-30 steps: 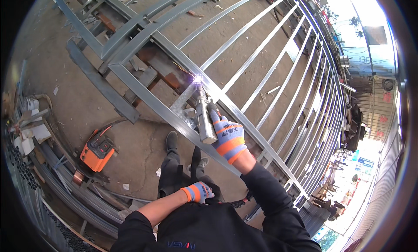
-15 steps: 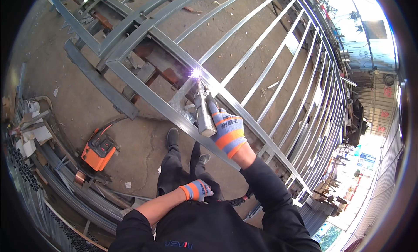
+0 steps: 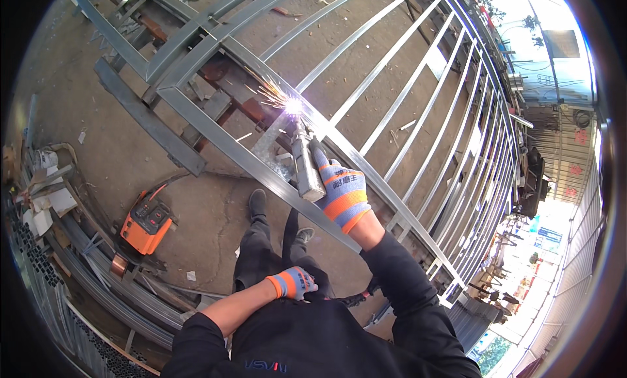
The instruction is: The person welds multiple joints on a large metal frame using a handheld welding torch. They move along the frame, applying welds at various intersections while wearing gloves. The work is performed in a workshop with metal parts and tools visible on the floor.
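The right hand (image 3: 344, 190), its glove (image 3: 349, 207) dark-lettered, grasped a sparking torch (image 3: 305, 164) at the metal frame (image 3: 375, 179); the near left hand's (image 3: 295, 284) hold was indeterminable.

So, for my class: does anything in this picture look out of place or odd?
Slightly: a pale scrap lies loose on the floor near the orange machine, like litter. Also, the left forearm is bare, which seems odd with sparks flying at the tool in the right hand.

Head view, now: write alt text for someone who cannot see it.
A gloved right hand holds a metal tool, glare and sparks at its tip, at a metal frame. The gloved left hand lies near the person's black top; an orange-and-black machine stands on the floor at left.
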Motion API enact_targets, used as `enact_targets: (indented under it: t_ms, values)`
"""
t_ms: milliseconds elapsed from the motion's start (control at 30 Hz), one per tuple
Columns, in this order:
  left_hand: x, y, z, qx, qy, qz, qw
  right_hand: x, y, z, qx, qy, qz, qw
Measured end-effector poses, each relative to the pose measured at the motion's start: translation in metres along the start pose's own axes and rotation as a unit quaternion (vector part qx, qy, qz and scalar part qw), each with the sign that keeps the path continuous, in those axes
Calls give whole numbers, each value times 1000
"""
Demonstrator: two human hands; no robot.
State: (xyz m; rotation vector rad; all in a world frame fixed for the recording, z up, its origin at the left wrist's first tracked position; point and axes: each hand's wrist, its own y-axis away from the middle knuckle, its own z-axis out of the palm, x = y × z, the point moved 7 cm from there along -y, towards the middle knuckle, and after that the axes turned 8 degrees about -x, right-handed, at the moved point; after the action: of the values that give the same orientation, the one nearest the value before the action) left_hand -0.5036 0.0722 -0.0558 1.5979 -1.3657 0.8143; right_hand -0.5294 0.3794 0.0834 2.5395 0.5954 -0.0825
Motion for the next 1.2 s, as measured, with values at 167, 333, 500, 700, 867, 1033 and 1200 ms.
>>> enact_targets:
  t_ms: [167,333,500,700,867,1033,1200]
  values:
    - [1,-1,-1,-25,-9,-8,1000,2,3,0,-4,-1,-1,1000]
    - [2,-1,-1,-31,-16,-8,999,5,5,2,-1,2,2,1000]
    - [4,3,-6,-33,-16,-5,999,7,10,5,-6,8,-8,1000]
    - [4,-4,-2,-23,-28,7,999,12,48,12,-13,-18,-19,1000]
    - [8,-7,-4,-9,-35,38,999,35,64,31,6,-5,27,1000]
    - [6,-6,0,5,-31,38,999,38,62,31,9,-1,32,999]
    - [8,-8,-2,4,-35,44,998,37,65,33,18,7,38,999]
